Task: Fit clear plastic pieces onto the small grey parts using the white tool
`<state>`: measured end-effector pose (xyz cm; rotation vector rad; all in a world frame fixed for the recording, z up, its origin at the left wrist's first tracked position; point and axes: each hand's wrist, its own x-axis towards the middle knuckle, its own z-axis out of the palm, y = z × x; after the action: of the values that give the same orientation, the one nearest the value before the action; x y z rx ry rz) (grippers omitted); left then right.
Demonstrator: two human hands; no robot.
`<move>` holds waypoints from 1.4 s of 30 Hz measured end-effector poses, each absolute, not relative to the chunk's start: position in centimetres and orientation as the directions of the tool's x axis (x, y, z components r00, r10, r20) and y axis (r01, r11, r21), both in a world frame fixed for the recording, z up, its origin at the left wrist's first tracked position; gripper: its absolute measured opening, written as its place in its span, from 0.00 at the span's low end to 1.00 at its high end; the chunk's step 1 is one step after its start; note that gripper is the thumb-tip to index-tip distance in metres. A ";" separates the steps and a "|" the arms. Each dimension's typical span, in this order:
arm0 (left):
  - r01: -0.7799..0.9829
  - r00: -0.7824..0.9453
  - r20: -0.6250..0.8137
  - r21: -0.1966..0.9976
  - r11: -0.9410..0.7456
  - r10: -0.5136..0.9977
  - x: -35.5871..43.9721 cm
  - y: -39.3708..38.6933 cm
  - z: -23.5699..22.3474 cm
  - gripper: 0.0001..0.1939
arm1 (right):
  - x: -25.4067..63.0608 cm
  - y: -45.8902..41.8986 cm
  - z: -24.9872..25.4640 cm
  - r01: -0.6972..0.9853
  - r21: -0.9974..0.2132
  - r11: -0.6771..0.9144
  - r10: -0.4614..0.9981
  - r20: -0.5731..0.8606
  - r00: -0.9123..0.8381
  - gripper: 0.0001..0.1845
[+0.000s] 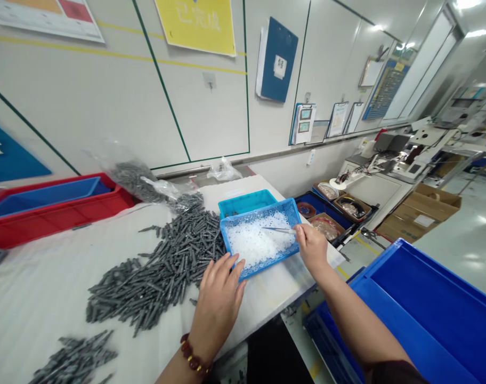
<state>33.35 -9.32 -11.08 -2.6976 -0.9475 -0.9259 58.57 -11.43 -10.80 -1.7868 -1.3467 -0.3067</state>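
Note:
A blue plastic basket full of small white ring-like pieces sits tilted near the table's right edge. My right hand is closed around slim metal tweezers, whose tip points left over the white pieces. At the basket's near left corner, my left hand has its fingers stretched out and slightly apart; whether they press on the rim I cannot tell. Just left of that hand spreads a big heap of dark grey rod-shaped parts. A teal bin stands behind the basket, partly hidden by it.
Red bin with a blue one inside, at back left. Clear bags of grey parts lie by the wall. A smaller grey pile is at front left. Large blue crates stand right of the table; boxes of bagged parts sit beyond.

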 end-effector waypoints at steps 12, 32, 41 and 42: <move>0.596 0.622 0.583 0.080 -0.799 0.523 33.2 -9.4 -11.7 0.14 | 58.3 -8.9 -11.6 0.586 -0.810 0.014 0.745 0.399 0.534 0.23; 0.602 0.618 0.571 0.098 -0.793 0.540 33.3 -9.2 -12.3 0.14 | 58.4 -10.4 -10.1 0.634 -0.771 0.059 0.767 0.442 0.465 0.20; 0.606 0.605 0.577 0.114 -0.788 0.549 33.2 -9.2 -12.3 0.14 | 57.5 -9.2 -11.1 0.577 -0.812 0.089 0.782 0.416 0.464 0.21; 0.605 0.606 0.577 0.113 -0.788 0.548 33.2 -9.2 -12.3 0.14 | 57.2 -8.9 -11.4 0.553 -0.827 0.100 0.791 0.403 0.460 0.21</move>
<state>33.19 -9.18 -12.31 -2.7300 -0.9834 -0.9320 57.25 -8.92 -11.38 -1.5730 -1.2067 0.2614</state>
